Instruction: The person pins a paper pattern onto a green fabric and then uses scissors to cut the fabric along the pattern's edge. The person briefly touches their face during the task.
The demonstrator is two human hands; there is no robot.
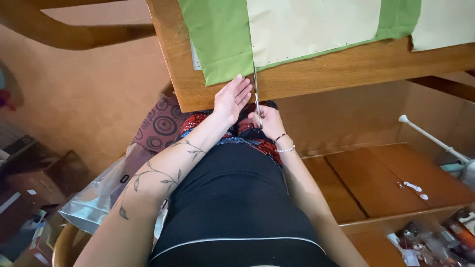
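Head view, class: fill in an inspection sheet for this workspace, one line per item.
Surface: wooden table, edge towards the person.
Job's things: green fabric overhanging the table edge, cream paper pattern on it; scissors at the fabric's edge beside the pattern.
Clutter: clear plastic bag on the left; small packets at lower right.
Hands: left hand flat on the fabric edge; right hand grips the scissors below the table edge.
Cables: nothing seen.
Surroundings: white rod at right; low wooden boards; patterned cushion.
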